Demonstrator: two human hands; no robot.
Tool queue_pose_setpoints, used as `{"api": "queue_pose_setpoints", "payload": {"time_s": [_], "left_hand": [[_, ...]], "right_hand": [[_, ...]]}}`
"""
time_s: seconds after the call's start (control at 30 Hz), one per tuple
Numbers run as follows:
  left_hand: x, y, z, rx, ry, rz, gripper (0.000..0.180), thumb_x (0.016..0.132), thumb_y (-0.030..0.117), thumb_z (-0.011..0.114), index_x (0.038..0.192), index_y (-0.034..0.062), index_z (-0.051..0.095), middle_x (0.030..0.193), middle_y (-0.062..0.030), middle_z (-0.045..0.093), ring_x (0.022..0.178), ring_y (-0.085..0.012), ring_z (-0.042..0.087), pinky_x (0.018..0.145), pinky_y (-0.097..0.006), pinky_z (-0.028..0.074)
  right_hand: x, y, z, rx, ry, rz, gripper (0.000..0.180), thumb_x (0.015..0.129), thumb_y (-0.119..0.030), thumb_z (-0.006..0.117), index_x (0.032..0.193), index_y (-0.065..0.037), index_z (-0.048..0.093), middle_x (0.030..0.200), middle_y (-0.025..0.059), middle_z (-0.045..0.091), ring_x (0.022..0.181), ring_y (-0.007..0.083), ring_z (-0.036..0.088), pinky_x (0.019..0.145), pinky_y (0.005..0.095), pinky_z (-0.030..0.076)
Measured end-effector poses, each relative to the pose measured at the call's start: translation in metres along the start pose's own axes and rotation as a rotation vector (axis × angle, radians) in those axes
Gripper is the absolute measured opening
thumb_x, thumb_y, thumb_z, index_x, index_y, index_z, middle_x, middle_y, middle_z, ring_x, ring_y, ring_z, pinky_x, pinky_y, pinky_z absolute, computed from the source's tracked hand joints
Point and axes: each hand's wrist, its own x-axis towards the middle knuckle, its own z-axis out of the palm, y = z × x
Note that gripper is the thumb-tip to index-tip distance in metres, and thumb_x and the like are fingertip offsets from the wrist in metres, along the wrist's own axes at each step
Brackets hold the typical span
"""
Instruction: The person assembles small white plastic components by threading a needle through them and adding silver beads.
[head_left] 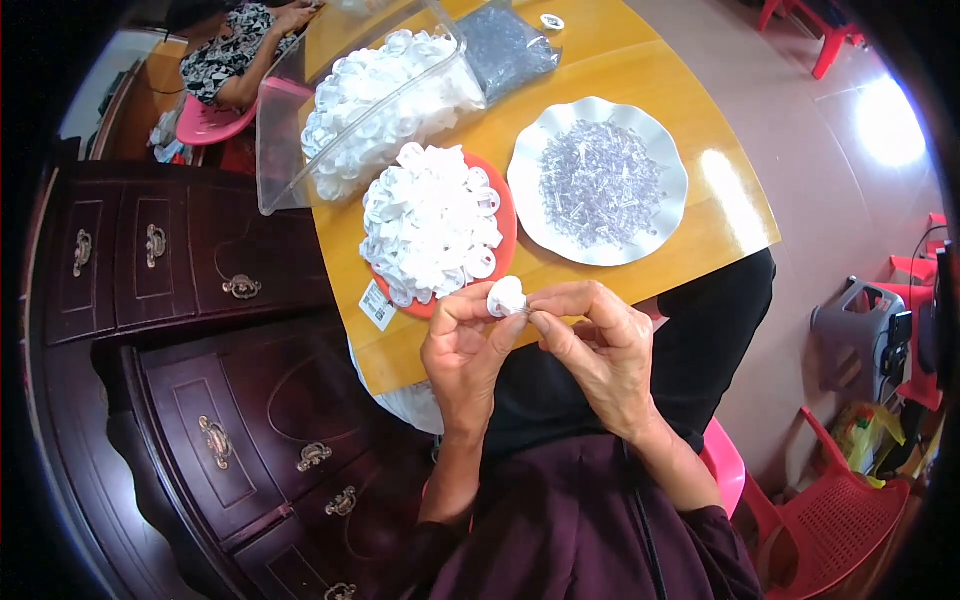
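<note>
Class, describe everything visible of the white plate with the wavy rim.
The round white plate with a wavy, scalloped rim looks smooth and hard; plastic or ceramic cannot be told. It lies flat, right side up, on the yellow-brown wooden table, holding a spread heap of small, clear, plastic-looking pieces across its middle. A red round plate sits close on its left. Neither hand touches it.

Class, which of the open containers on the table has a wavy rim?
The white dish of small clear pieces: its rim is scalloped, unlike the smooth-edged red tray or the boxy clear bin.
</note>
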Motion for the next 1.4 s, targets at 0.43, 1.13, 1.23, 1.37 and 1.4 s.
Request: {"api": "queue_pose_setpoints", "payload": {"time_s": [0.43,1.13,1.23,1.37,1.4], "left_hand": [[0.003,0.001,0.0,0.248,-0.101,0.169,0.023,0.085,-0.004,0.072,0.1,-0.0011,0.055,0.127,-0.0227,0.059,0.114,-0.0246,0.06,0.101,-0.037,0.047],[0.005,0.017,-0.008,0.19,-0.281,0.071,0.045,0.082,-0.01,0.072,0.125,-0.004,0.058,0.126,-0.0213,0.061,0.107,-0.0233,0.065,0.093,-0.034,0.055],[0.007,0.012,-0.007,0.153,-0.293,0.033,0.043,0.081,-0.012,0.071,0.122,-0.0041,0.061,0.126,-0.0209,0.061,0.107,-0.0227,0.065,0.093,-0.034,0.055],[0.008,0.008,-0.008,0.127,-0.326,0.03,0.039,0.081,-0.012,0.072,0.118,-0.0048,0.063,0.125,-0.0209,0.062,0.108,-0.0223,0.064,0.093,-0.033,0.055],[0.009,0.006,-0.008,0.128,-0.333,0.02,0.038,0.081,-0.012,0.072,0.117,-0.0049,0.064,0.125,-0.021,0.062,0.108,-0.0222,0.064,0.093,-0.033,0.054]], "right_hand": [[0.001,0.001,-0.003,-0.016,0.005,0.022,0.01,0.09,-0.003,0.068,0.098,0.002,0.066,0.099,0.0082,0.069,0.08,0.0085,0.066,0.064,0.0212,0.057],[0.003,0.009,-0.023,0.607,-0.064,0.469,0.011,0.091,-0.01,0.07,0.092,-0.001,0.065,0.082,0.0051,0.065,0.055,0.0061,0.057,0.049,0.0173,0.04],[0.004,0.01,-0.026,0.602,-0.052,0.463,0.009,0.091,-0.008,0.07,0.089,0.0,0.065,0.081,0.0047,0.064,0.056,0.0062,0.057,0.049,0.0177,0.041],[0.005,0.007,-0.031,0.508,-0.095,0.431,0.007,0.09,-0.005,0.07,0.088,0.0,0.065,0.081,0.0042,0.064,0.057,0.0063,0.057,0.05,0.0186,0.043],[0.004,0.008,-0.031,0.478,-0.092,0.424,0.007,0.09,-0.004,0.07,0.088,0.0,0.065,0.081,0.0042,0.064,0.058,0.0061,0.057,0.051,0.0187,0.045]]}}
